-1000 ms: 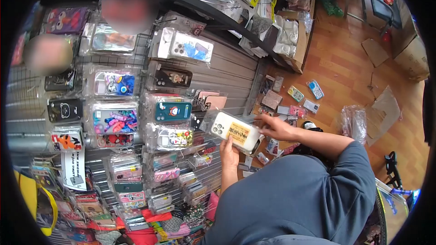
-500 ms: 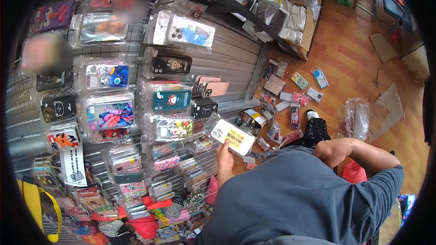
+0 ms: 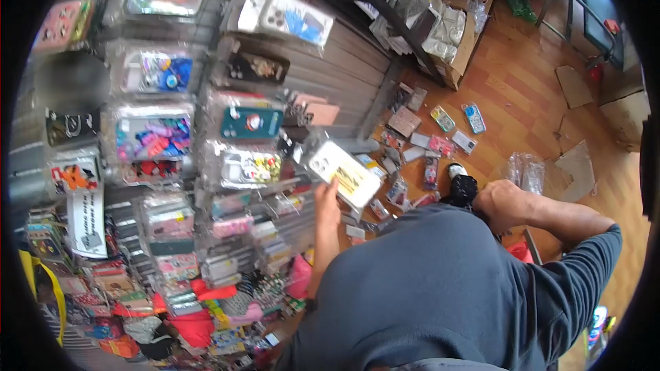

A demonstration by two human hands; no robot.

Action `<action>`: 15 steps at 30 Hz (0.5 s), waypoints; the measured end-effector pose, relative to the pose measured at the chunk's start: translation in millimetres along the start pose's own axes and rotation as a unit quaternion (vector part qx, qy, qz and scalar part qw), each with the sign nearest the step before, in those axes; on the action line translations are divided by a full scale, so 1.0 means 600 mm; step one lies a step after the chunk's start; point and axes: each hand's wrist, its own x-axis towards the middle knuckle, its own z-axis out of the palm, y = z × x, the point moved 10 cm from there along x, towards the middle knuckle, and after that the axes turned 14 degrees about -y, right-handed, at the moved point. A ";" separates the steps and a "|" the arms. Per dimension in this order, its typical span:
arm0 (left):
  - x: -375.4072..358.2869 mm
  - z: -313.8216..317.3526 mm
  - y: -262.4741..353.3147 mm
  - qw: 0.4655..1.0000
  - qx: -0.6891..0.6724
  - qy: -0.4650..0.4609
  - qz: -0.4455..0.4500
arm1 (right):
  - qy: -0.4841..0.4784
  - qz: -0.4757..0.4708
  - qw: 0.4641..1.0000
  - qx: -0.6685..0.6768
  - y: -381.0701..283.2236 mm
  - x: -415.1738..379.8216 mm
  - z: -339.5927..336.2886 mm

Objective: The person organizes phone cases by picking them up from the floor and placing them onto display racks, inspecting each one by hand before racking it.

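My left hand grips the lower edge of a packaged phone case. The case is white with a camera cutout at its upper left, a yellowish label with dark print on its face, and clear plastic around it. It is held tilted in front of the display wall, just right of a hanging case with a colourful print. My right hand is curled into a fist beside my dark-clothed leg. Only its back shows clearly, and I see nothing held in it.
Packaged phone cases, among them a teal one, hang in rows on the rack at left. Loose cases lie scattered on the wood floor. A cardboard box stands at the back; flattened cardboard and clear plastic bags lie right.
The view has shifted, so the rack appears lower and further left. My left hand still holds the phone case, which tilts slightly more. My right fist stays by my leg.
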 end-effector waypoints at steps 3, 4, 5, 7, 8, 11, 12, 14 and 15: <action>0.025 0.017 0.046 0.999 0.006 -0.037 0.040 | 0.031 -0.065 0.997 0.023 -0.035 0.007 -0.010; 0.036 0.033 0.066 0.996 0.005 -0.064 0.070 | 0.007 -0.066 0.998 0.007 -0.040 0.010 -0.006; 0.037 0.053 0.091 0.994 -0.029 -0.060 0.090 | 0.012 -0.061 0.998 0.010 -0.042 0.014 -0.009; 0.044 0.064 0.109 0.990 -0.049 -0.076 0.106 | 0.004 -0.059 0.998 0.008 -0.050 0.019 -0.008; 0.048 0.070 0.115 0.989 -0.041 -0.098 0.106 | -0.016 -0.055 0.998 -0.006 -0.050 0.021 -0.007; 0.047 0.079 0.122 0.986 -0.074 -0.108 0.106 | -0.059 -0.040 0.997 -0.038 -0.048 0.020 -0.007; 0.047 0.082 0.123 0.984 -0.074 -0.122 0.105 | -0.062 -0.054 0.995 -0.048 -0.052 0.021 -0.006; 0.048 0.074 0.120 0.983 -0.072 -0.127 0.114 | -0.066 -0.067 0.994 -0.064 -0.053 0.024 -0.006; 0.047 0.070 0.118 0.983 -0.066 -0.125 0.117 | -0.072 -0.081 0.992 -0.064 -0.057 0.025 -0.006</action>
